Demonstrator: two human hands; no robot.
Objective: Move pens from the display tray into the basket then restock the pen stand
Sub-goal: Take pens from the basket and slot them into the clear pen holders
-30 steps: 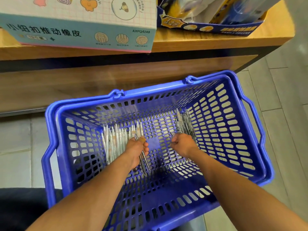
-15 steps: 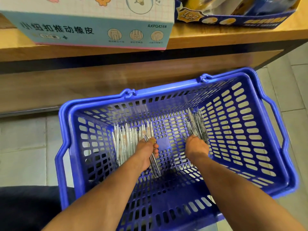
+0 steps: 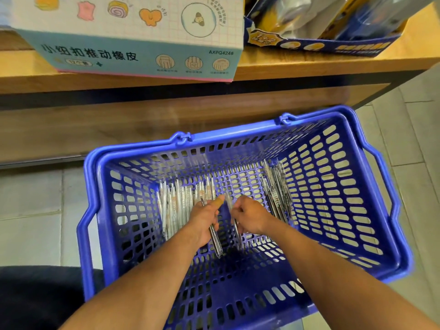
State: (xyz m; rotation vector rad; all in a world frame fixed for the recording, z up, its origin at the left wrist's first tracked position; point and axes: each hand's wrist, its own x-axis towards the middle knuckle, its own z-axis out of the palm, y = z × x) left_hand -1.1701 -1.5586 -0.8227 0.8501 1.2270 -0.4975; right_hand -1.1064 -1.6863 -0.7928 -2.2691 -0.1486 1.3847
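Both my hands are down in the blue basket (image 3: pixel 371 177), lower middle of the frame. My left hand (image 3: pixel 204 220) is closed around a pen or two (image 3: pixel 214 236), the barrel poking out below my palm toward me. My right hand (image 3: pixel 250 217) is curled shut too, gripping another pen (image 3: pixel 236 231) that's half blurred. The rest are split in two heaps on the basket floor: a pale bunch (image 3: pixel 176 198) left of centre, just beside my left hand, and a darker bunch (image 3: pixel 276 186) to the right against the side wall.

Looks like I'm gathering pens back out to restock the stand, which isn't in view. My take: sort by colour as you grab, keep all the tips pointing the same way, and don't overfill a fist or they'll fan out and slip through the holes in the basket floor. Square up each bundle before lifting past the rim.
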